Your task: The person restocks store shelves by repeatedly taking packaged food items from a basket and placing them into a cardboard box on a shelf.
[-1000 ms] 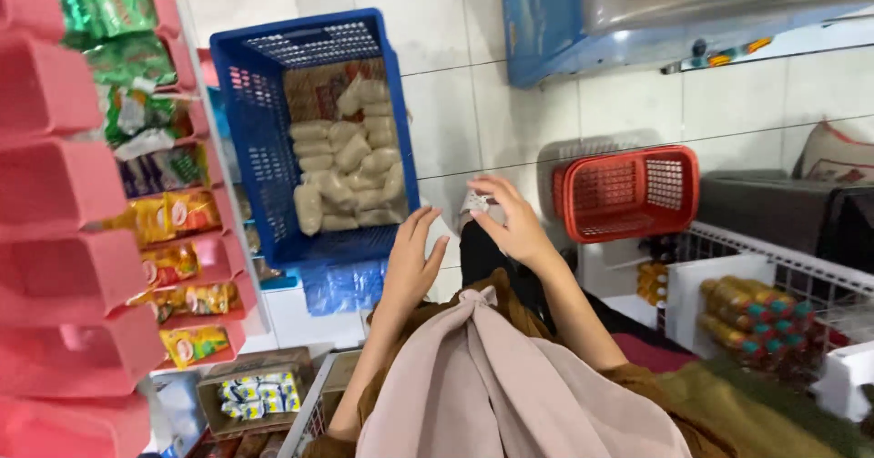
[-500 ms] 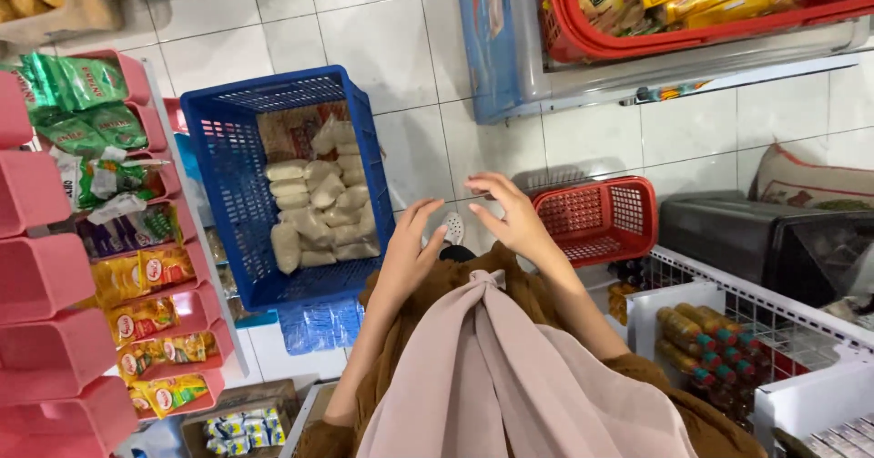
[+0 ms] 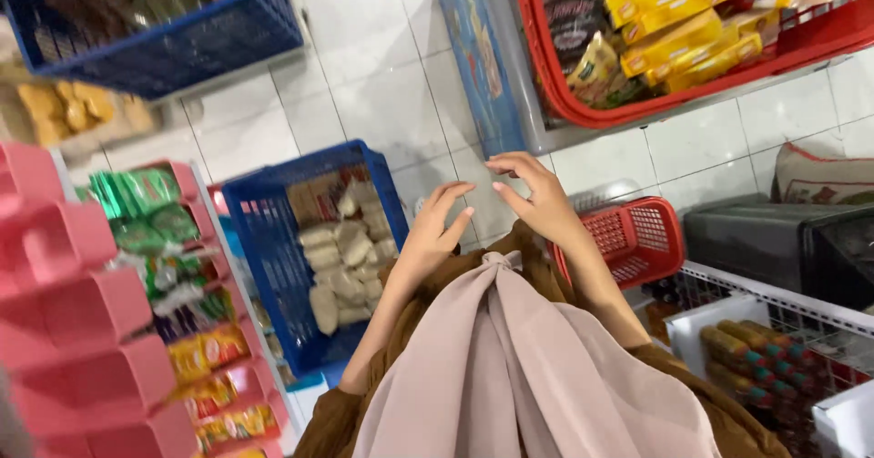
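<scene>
Both empty hands, left (image 3: pixel 435 230) and right (image 3: pixel 537 198), hover spread above the blue crate (image 3: pixel 264 239).

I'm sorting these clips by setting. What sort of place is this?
Most likely a small grocery shop: a pink rack holds rows of snack sachets, a blue crate on the tiled floor holds pale bagged goods, and a red basket is piled with yellow packets.

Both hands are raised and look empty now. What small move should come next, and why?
Probably lower the left hand toward the blue basket of pale packets. Both it and the right hand are open and hold nothing, and that basket lies nearest below.
</scene>
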